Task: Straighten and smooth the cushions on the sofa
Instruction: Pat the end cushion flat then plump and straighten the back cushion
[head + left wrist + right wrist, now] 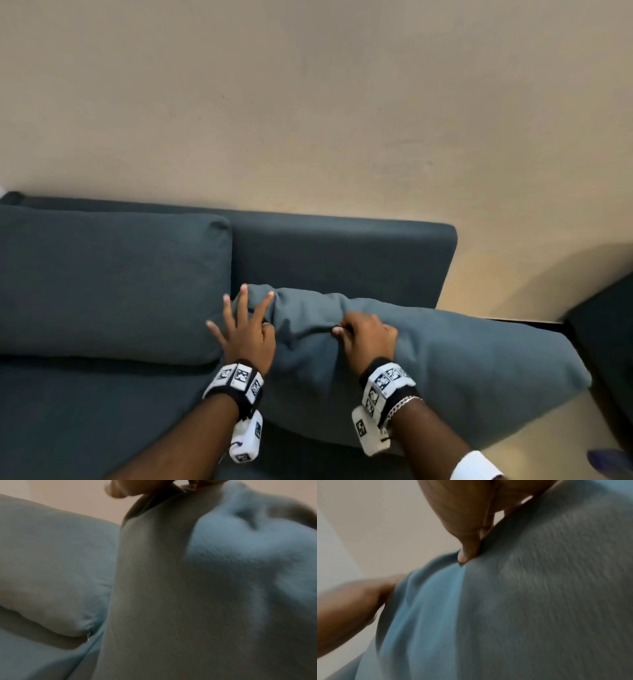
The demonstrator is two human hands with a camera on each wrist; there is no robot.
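Note:
A loose blue-grey back cushion [445, 370] lies tilted across the right half of the dark sofa [342, 253], its right corner hanging past the sofa's end. My left hand [245, 325] has its fingers spread straight and presses on the cushion's upper left corner. My right hand [366, 337] curls its fingers into a fold of fabric on the cushion's top edge. In the right wrist view my fingers [467, 545] pinch the cushion cloth [539, 601]. The left wrist view shows the cushion [188, 588] close up. A second back cushion [109, 284] stands in place on the left.
A beige wall [308, 102] rises behind the sofa. Bare floor [496, 274] lies to the sofa's right, and another dark upholstered piece [606, 325] sits at the right edge. The seat [85, 411] shows in front of the left cushion.

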